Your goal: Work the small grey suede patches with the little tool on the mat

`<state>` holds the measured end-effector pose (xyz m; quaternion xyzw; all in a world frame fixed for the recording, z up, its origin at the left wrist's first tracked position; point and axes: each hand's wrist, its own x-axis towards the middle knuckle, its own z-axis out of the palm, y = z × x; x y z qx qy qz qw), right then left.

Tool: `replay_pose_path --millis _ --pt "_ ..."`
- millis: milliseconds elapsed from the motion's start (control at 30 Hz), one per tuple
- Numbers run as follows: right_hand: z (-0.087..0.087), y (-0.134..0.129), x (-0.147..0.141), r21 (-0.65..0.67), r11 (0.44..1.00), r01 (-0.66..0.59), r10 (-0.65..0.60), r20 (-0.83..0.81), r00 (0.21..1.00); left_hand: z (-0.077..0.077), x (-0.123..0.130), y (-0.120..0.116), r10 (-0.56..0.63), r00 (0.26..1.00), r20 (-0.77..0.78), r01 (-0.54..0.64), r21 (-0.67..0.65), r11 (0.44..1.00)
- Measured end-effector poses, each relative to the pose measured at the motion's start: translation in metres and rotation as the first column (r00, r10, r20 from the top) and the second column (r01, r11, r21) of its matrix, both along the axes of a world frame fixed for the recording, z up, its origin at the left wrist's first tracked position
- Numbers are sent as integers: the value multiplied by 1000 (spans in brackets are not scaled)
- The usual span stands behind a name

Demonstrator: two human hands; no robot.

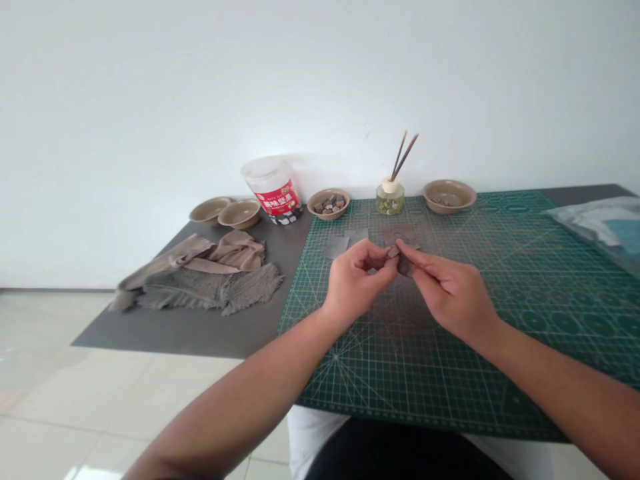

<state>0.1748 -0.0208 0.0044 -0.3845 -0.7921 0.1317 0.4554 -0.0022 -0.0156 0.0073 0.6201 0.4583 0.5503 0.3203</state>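
- Left of the cutting mat (450,393), rumpled cloths (185,290) lie on the desk (240,333), perhaps kept aside yet within reach.
- At the mat's far left corner, a bowl (330,217) gathers small stones (331,203), probably to stop them scattering.
- On the mat's left part, grey sheets (337,247) lie flat, near the left hand.
- Over the mat's middle, the left hand (357,277) curls inward, fingers pinching a small brown piece (393,252), apparently to steady it.
- Facing it above the mat, the right hand (455,290) stretches its fingers forward, gripping a darker piece (405,267) close by; whether the pieces touch is unclear.
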Motion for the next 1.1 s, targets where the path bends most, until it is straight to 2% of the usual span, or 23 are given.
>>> replay_pose_path --millis 67,133,267,467,567,733,867,1000,1100 --pt "-3 6 2 -121 992 20 -28 -59 998 0 0 1 -10 999 37 10 -18 1000" --pt "-5 10 4 -156 986 55 -71 -96 993 0 0 2 3 1000 23 -2 -27 1000" --pt "-4 9 7 -88 990 113 -122 -106 987 0 1 4 11 998 -66 -13 -34 999" --pt "-1 -3 2 42 999 13 -14 14 1000 -1 2 5 -18 997 -73 13 -74 997" --pt "-1 -4 2 78 997 13 -19 66 998 -1 2 4 -32 998 -52 27 -92 995" --pt "2 -7 4 228 973 -30 -15 193 981 1 1 -1 -28 998 -58 25 -50 998" --pt "3 -10 3 204 978 36 -63 128 990 1 -1 -1 -61 993 -100 59 -27 998" --pt "5 -10 1 206 978 -2 -34 169 985 1 -5 1 -108 991 -77 109 0 994" --pt "7 -10 1 166 986 23 -47 145 988 0 -6 3 -109 991 -78 108 -18 994"
